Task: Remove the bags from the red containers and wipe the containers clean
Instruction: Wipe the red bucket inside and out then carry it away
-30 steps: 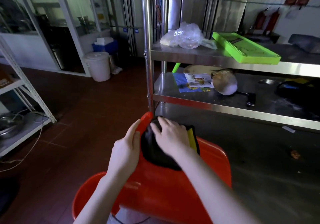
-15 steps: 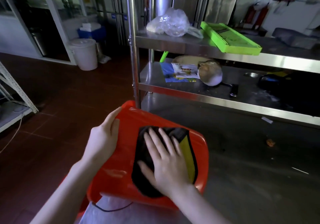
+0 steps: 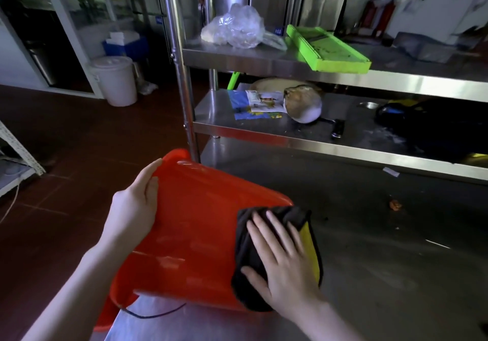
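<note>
I am bracing the tipped red plastic container [image 3: 198, 222] with a flat left hand [image 3: 134, 203], pressing a black-and-yellow cloth [image 3: 244, 235] under my flat right hand [image 3: 282, 266]: wiping seemingly midway.

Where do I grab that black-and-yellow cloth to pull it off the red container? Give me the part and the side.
Pinch the yellow-trimmed edge of the cloth, coming in from the right. That edge appears to hang just past the end of the red container, so fingers could likely slip beneath it. The rest lies flat against the plastic under the right hand.
</note>
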